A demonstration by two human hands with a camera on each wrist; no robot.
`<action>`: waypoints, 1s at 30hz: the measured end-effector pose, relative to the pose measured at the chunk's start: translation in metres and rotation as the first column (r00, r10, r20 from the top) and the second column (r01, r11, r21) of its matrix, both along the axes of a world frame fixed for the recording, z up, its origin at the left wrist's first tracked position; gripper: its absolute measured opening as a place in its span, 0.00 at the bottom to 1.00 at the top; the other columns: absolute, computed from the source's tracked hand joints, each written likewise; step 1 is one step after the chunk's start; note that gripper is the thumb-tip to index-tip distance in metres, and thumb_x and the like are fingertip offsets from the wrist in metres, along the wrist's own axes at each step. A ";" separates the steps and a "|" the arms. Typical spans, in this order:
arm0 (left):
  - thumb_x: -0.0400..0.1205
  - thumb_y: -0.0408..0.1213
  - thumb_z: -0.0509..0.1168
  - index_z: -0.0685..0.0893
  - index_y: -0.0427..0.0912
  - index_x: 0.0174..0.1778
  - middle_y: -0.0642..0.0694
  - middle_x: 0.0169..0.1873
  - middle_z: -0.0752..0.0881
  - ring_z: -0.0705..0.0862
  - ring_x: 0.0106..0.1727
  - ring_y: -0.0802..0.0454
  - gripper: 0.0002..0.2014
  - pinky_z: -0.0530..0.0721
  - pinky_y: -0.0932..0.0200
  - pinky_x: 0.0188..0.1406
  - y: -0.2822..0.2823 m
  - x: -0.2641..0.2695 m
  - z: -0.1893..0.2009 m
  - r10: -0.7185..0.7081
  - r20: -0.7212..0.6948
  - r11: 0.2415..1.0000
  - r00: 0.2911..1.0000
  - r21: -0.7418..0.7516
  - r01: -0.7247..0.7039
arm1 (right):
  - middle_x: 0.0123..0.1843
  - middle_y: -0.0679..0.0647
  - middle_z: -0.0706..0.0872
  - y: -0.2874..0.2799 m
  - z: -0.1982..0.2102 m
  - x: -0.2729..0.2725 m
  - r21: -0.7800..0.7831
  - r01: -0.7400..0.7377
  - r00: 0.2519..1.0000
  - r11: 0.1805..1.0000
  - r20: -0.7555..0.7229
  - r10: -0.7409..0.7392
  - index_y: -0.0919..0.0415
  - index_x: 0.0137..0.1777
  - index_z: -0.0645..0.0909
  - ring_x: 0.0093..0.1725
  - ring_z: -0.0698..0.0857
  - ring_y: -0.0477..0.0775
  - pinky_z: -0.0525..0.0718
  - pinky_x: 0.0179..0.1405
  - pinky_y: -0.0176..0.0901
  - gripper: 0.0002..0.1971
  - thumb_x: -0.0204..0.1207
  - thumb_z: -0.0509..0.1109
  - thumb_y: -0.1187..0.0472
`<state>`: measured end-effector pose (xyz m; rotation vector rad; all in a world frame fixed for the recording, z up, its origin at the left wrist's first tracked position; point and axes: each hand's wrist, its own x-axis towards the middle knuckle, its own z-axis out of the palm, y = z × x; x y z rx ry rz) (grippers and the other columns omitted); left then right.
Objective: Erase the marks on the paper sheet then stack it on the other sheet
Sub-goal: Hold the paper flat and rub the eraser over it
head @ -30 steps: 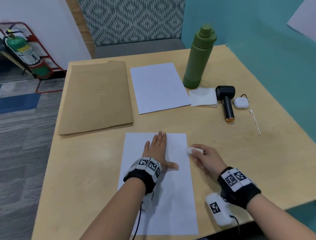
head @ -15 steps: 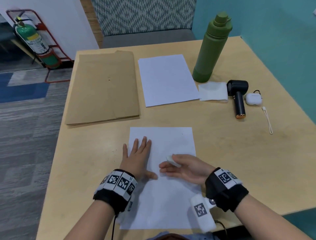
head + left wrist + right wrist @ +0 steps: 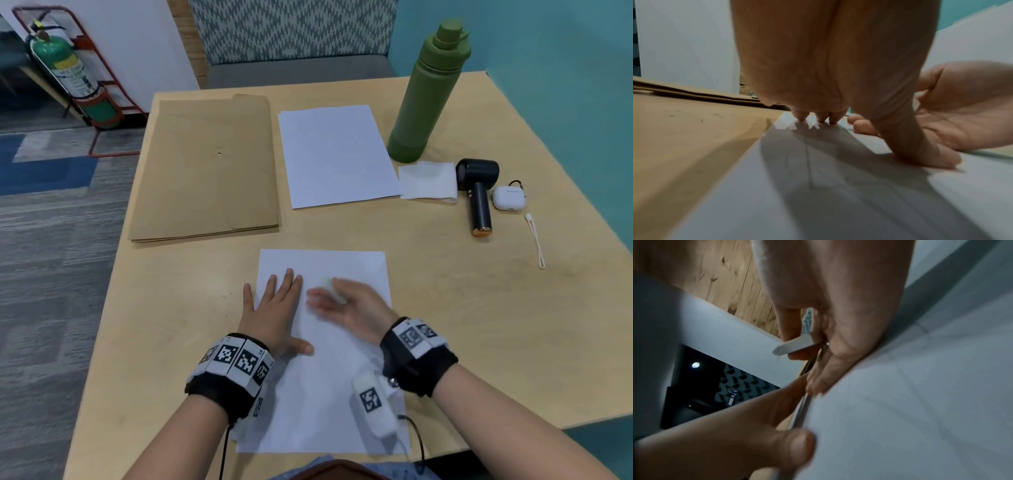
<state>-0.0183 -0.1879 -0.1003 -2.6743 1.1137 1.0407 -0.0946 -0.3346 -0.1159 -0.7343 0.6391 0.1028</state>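
Observation:
A white paper sheet (image 3: 342, 394) lies at the table's near edge. My left hand (image 3: 277, 305) lies flat on its left side, fingers straight and spread, little finger off the edge. In the left wrist view faint grey lines (image 3: 807, 155) show on the sheet under the palm. My right hand (image 3: 339, 301), blurred, pinches a white eraser (image 3: 329, 286) between thumb and fingers; its little-finger side meets the sheet (image 3: 920, 386) while the eraser (image 3: 797, 344) is off the paper. The other sheet (image 3: 337, 154) lies further back.
A brown envelope (image 3: 205, 164) lies at the back left. A green bottle (image 3: 428, 96), a white napkin (image 3: 428, 180), a black hand fan (image 3: 478, 195), a white earbud case (image 3: 508, 198) and a white strap (image 3: 536, 240) are at the right.
My right hand, holding the eraser, has come in from the sheet's right edge to just beside my left hand. My left hand has shifted from the sheet's middle toward its left edge.

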 end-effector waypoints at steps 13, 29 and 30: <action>0.76 0.60 0.66 0.31 0.45 0.81 0.52 0.80 0.28 0.29 0.81 0.48 0.55 0.27 0.32 0.72 0.000 -0.007 0.003 0.043 -0.011 0.998 0.999 -0.049 -0.043 | 0.41 0.57 0.83 -0.084 0.004 -0.017 -0.364 0.537 0.823 0.761 0.029 -0.567 0.64 0.48 0.78 0.35 0.83 0.52 0.85 0.38 0.40 0.10 0.83 0.57 0.60; 0.68 0.65 0.71 0.31 0.49 0.81 0.52 0.80 0.28 0.29 0.81 0.49 0.62 0.31 0.36 0.76 -0.033 -0.021 -0.011 -0.099 -0.052 0.989 0.994 -0.113 0.093 | 0.28 0.48 0.81 -0.052 0.021 -0.027 -0.788 -0.498 0.864 0.361 -0.420 0.277 0.56 0.54 0.85 0.17 0.77 0.39 0.78 0.25 0.33 0.11 0.73 0.69 0.63; 0.68 0.65 0.71 0.31 0.49 0.81 0.52 0.80 0.28 0.29 0.81 0.49 0.62 0.31 0.36 0.76 -0.034 -0.020 -0.011 -0.098 -0.049 0.989 0.994 -0.112 0.092 | 0.30 0.47 0.82 -0.049 0.021 -0.024 -0.814 -0.468 0.883 0.344 -0.412 0.226 0.58 0.55 0.85 0.18 0.78 0.37 0.78 0.25 0.31 0.11 0.74 0.69 0.63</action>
